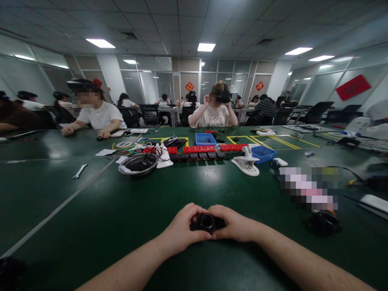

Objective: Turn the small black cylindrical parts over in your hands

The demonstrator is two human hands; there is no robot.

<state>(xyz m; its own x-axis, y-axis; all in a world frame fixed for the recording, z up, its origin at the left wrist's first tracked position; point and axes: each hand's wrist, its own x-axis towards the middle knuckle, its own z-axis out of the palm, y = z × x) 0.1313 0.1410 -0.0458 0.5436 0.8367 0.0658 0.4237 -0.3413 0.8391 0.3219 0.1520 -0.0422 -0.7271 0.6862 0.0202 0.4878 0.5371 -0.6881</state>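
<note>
Between my two hands, low in the middle of the head view, is a black object with a round, ring-like opening (207, 221) facing up toward me. Its exact kind does not show, and its sides are largely covered by my fingers. My left hand (185, 228) curls round its left side, thumb along the near edge. From the right, my right hand (235, 224) wraps it the same way, and the two hands meet at the fingertips and thumbs. Both rest at or just above the green table (136, 222).
Ahead stand a metal bowl (138, 165) with black cables, red socket strips (198, 149), blue trays (205, 139) and a white clamp stand (247, 162). A wrench (79, 171) lies left; a black coiled item (325, 222) lies right. Co-workers wearing headsets sit across the table.
</note>
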